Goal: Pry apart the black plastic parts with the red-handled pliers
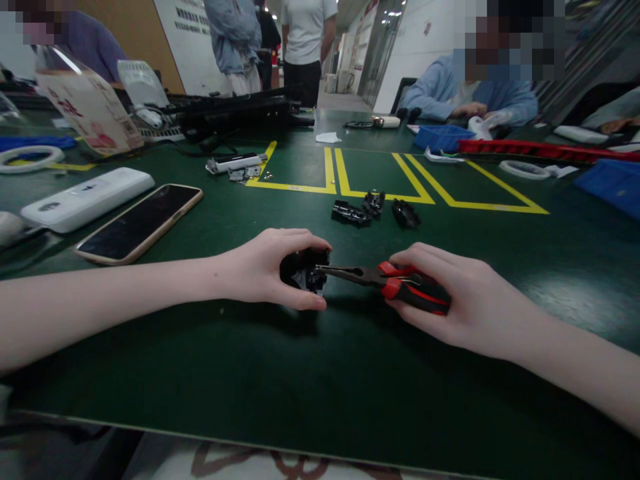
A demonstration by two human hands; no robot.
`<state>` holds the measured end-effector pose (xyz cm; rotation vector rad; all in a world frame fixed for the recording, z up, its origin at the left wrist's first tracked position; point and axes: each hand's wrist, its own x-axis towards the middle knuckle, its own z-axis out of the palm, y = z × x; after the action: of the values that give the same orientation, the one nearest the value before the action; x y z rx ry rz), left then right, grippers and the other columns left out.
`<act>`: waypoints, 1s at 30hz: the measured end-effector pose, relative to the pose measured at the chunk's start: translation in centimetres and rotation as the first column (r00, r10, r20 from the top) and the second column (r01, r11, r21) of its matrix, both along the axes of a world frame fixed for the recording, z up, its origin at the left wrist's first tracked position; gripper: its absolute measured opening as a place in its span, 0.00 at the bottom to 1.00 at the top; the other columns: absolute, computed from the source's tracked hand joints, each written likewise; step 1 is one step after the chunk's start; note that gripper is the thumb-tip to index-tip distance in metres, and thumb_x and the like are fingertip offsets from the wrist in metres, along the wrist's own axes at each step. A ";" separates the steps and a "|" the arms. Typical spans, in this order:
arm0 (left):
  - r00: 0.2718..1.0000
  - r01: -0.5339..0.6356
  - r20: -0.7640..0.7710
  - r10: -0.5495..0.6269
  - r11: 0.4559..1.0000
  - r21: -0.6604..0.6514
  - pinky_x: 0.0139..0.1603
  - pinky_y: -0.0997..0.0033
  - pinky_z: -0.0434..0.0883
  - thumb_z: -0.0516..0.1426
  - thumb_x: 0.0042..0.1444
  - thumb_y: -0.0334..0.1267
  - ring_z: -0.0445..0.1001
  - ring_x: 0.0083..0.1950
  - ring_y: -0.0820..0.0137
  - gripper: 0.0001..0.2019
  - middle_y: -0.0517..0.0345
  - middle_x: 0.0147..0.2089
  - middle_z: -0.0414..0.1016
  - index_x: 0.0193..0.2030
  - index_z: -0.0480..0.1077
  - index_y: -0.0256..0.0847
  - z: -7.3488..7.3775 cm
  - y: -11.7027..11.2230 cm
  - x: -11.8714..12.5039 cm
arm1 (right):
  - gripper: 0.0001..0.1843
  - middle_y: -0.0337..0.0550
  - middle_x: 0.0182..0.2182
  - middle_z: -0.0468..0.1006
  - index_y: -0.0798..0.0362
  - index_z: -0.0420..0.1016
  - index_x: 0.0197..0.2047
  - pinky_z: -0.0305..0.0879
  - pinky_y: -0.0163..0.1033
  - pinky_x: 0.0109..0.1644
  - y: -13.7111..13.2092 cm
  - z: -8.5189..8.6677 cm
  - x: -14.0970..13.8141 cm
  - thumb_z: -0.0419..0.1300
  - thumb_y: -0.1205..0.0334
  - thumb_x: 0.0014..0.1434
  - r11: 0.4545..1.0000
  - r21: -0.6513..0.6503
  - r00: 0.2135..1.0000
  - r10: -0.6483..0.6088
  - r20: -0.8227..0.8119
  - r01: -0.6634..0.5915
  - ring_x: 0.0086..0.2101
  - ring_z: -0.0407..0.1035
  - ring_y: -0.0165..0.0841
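My left hand (273, 270) grips a small black plastic part (306, 270) between thumb and fingers, just above the green table (280, 387). In my right hand (450, 287) are long-nose pliers (400, 283) with red and black handles. Their narrow jaws point left and reach the open side of the black part; whether they pinch anything inside is too small to make out. Beyond my hands lie several loose black plastic pieces (353, 212).
On the left are a phone (143, 223), a white power-strip-like device (90, 199) and a drink carton (90, 100). Yellow tape (300, 189) marks the table ahead, with small metal pieces (245, 174) nearby. A person in blue (430, 93) sits across, near a blue bin (443, 138).
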<state>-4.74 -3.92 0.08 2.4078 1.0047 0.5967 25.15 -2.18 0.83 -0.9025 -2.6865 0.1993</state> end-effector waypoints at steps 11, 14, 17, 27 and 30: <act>0.988 0.024 -0.151 0.001 0.985 0.169 0.58 0.59 0.69 0.65 0.50 0.57 0.73 0.56 0.55 0.38 0.43 0.56 0.75 0.61 0.67 0.34 -0.4 -0.1 0.2 | 0.16 0.50 0.41 0.79 0.52 0.71 0.48 0.73 0.45 0.34 -0.2 -0.1 -0.2 0.60 0.55 0.58 0.996 0.092 0.999 0.015 0.041 -0.018 0.36 0.76 0.43; 0.986 0.023 -0.167 0.005 0.986 0.167 0.56 0.59 0.69 0.65 0.51 0.57 0.73 0.56 0.55 0.38 0.43 0.56 0.75 0.62 0.67 0.34 -0.4 -0.1 0.2 | 0.16 0.50 0.41 0.79 0.52 0.71 0.48 0.73 0.44 0.34 -0.3 0.1 -0.1 0.60 0.56 0.58 0.992 0.122 0.999 0.014 0.050 -0.020 0.36 0.76 0.43; 0.988 0.011 -0.154 0.012 0.989 0.149 0.56 0.59 0.69 0.65 0.50 0.57 0.73 0.55 0.55 0.36 0.45 0.56 0.75 0.61 0.67 0.37 -0.3 -0.1 0.2 | 0.15 0.50 0.41 0.79 0.51 0.72 0.47 0.73 0.45 0.33 -0.3 0.3 -0.1 0.60 0.56 0.58 0.994 0.110 0.999 0.009 0.049 -0.015 0.36 0.76 0.43; 0.988 0.038 -0.156 -0.009 0.982 0.183 0.55 0.59 0.66 0.65 0.50 0.59 0.72 0.53 0.57 0.36 0.46 0.52 0.75 0.58 0.68 0.35 -0.2 -0.2 0.3 | 0.16 0.50 0.41 0.79 0.50 0.71 0.48 0.74 0.46 0.31 -0.7 0.8 0.4 0.59 0.53 0.58 0.991 0.127 0.998 0.024 0.065 -0.032 0.36 0.77 0.45; 0.985 0.024 -0.174 0.011 0.980 0.199 0.55 0.58 0.66 0.65 0.50 0.59 0.71 0.54 0.56 0.36 0.46 0.54 0.72 0.59 0.68 0.36 -0.3 -0.2 0.3 | 0.16 0.50 0.40 0.79 0.51 0.71 0.47 0.74 0.46 0.32 -0.6 0.6 0.4 0.59 0.55 0.57 0.989 0.147 0.997 0.015 0.077 -0.026 0.36 0.77 0.45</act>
<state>-4.48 -4.12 -0.23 2.6791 1.0505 0.5136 25.51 -2.78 1.39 -0.8538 -2.7381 -0.0308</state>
